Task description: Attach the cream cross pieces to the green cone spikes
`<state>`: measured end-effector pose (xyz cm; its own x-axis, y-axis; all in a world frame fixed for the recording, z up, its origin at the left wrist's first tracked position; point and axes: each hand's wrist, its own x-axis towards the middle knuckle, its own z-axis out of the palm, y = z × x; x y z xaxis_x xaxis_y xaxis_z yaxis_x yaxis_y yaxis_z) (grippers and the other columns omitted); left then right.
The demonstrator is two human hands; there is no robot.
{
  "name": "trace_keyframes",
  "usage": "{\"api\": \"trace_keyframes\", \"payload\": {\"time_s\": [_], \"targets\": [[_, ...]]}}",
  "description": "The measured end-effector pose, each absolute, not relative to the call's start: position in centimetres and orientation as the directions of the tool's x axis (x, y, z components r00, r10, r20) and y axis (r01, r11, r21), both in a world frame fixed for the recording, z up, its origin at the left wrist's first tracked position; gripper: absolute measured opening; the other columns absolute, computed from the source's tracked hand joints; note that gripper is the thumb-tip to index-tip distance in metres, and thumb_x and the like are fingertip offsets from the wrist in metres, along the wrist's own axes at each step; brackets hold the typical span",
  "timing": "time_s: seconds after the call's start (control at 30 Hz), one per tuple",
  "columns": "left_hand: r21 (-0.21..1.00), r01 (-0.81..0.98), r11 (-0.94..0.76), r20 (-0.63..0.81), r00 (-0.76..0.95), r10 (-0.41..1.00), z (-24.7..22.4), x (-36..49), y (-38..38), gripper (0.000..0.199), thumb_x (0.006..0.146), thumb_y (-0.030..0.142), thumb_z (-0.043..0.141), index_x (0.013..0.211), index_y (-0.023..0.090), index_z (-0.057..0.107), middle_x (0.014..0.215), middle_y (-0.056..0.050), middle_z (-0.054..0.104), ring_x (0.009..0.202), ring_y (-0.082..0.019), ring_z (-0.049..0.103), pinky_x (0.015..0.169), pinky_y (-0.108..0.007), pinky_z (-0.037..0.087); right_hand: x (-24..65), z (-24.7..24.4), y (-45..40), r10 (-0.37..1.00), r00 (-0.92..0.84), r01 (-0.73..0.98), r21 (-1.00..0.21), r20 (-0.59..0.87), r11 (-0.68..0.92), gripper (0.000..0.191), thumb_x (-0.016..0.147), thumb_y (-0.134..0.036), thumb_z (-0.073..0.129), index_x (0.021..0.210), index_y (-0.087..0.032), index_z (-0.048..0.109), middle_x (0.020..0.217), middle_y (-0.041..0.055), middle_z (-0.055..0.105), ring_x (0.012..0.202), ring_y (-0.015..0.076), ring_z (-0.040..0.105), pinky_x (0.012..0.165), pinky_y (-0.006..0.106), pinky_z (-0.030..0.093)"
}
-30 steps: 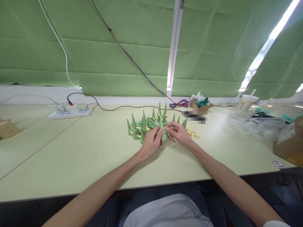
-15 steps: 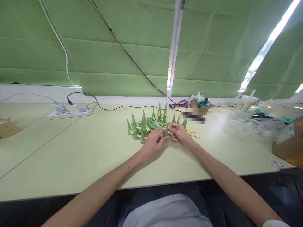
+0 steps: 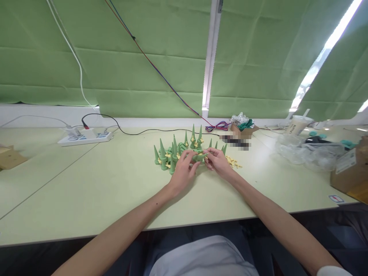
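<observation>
My left hand (image 3: 184, 168) grips a small green cone (image 3: 200, 157) between thumb and fingers, its tip tilted over to the right. Close against that tip, my right hand (image 3: 219, 161) is closed in a pinch; what it holds, if anything, is too small and hidden to name. Left of my hands stand several upright green cones (image 3: 161, 149) on round bases, with small yellow pieces fitted to their sides. Beyond the right hand's fingers lies a pile of loose yellow pieces (image 3: 234, 161).
A power strip (image 3: 86, 138) with plugs and cables lies at the back left. At the back are bundled wires (image 3: 218, 125) and an opened carton (image 3: 246, 130). A drink cup (image 3: 299, 124), plastic bags (image 3: 312, 155) and a cardboard box (image 3: 349, 172) are on the right.
The green cone in my left hand has tipped from upright to nearly lying, its point now toward my right hand. Both hands have shifted only slightly.
</observation>
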<state>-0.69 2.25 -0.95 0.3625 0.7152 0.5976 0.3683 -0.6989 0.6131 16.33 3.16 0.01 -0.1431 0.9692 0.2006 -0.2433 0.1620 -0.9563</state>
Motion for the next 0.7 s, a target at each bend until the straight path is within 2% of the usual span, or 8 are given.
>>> {"api": "trace_keyframes", "payload": {"time_s": [0.07,0.13,0.2,0.27,0.33,0.53,0.7], "targets": [[0.657,0.354,-0.666,0.594,0.301,0.746,-0.9,-0.6,2.2,0.024,0.094,0.031,0.049,0.116,0.021,0.05,0.12,-0.01,0.049,0.078,-0.012,0.062,0.06,-0.025,0.055,16.4,-0.1,3.4,0.965,-0.103,-0.227,-0.95,0.242,0.215,0.038,0.075,-0.051,0.072,0.073,-0.017,0.055,0.051,-0.0059,0.052,0.035,0.0055,0.043,0.033,0.018,0.029],[0.705,0.343,-0.621,0.574,0.24,0.783,-0.7,-0.5,2.2,0.024,0.093,0.035,0.05,0.112,0.02,0.05,0.113,-0.009,0.053,0.074,-0.012,0.062,0.056,-0.025,0.053,16.6,-0.1,3.6,0.961,-0.068,-0.203,-0.947,0.267,0.249,0.038,0.075,-0.052,0.072,0.075,-0.017,0.055,0.051,-0.0056,0.053,0.036,0.0063,0.044,0.033,0.019,0.031],[0.769,0.306,-0.561,0.52,0.212,0.828,-0.4,-0.5,2.0,0.022,0.093,0.04,0.05,0.1,0.019,0.051,0.096,-0.005,0.059,0.065,-0.012,0.061,0.052,-0.023,0.051,16.7,0.0,3.6,0.957,-0.038,-0.18,-0.944,0.288,0.277,0.039,0.075,-0.053,0.072,0.076,-0.018,0.055,0.051,-0.0057,0.052,0.036,0.007,0.045,0.033,0.019,0.032],[0.831,0.265,-0.489,0.432,0.246,0.868,-0.1,-0.5,1.9,0.031,0.093,0.047,0.045,0.085,0.018,0.052,0.074,-0.001,0.06,0.055,-0.012,0.058,0.049,-0.023,0.049,16.7,0.1,3.5,0.948,-0.026,-0.147,-0.939,0.319,0.312,0.038,0.076,-0.053,0.071,0.077,-0.018,0.055,0.052,-0.0056,0.052,0.037,0.0076,0.046,0.034,0.02,0.034],[0.885,0.22,-0.411,0.345,0.283,0.895,0.1,-0.4,1.8,0.041,0.093,0.053,0.042,0.076,0.018,0.053,0.061,0.0,0.058,0.05,-0.013,0.057,0.048,-0.024,0.048,16.7,0.2,3.3,0.933,-0.045,-0.11,-0.93,0.356,0.35,0.036,0.078,-0.052,0.069,0.077,-0.018,0.055,0.054,-0.005,0.053,0.039,0.008,0.047,0.035,0.02,0.035],[0.974,0.067,-0.219,0.179,0.37,0.912,-0.2,-0.2,1.9,0.048,0.087,0.062,0.048,0.073,0.017,0.053,0.058,-0.002,0.06,0.049,-0.017,0.06,0.044,-0.029,0.049,16.6,0.3,2.7,0.904,-0.181,-0.033,-0.921,0.387,0.387,0.034,0.083,-0.051,0.065,0.084,-0.018,0.055,0.057,-0.0044,0.053,0.043,0.0082,0.047,0.04,0.021,0.038],[0.967,0.096,-0.236,0.183,0.385,0.905,-0.5,-0.2,2.0,0.044,0.087,0.06,0.049,0.074,0.018,0.05,0.057,-0.001,0.061,0.048,-0.018,0.061,0.045,-0.03,0.05,16.8,-0.1,2.9,0.905,-0.199,-0.025,-0.926,0.375,0.378,0.032,0.085,-0.049,0.064,0.085,-0.019,0.054,0.057,-0.0055,0.052,0.041,0.0071,0.045,0.037,0.019,0.035]]}}
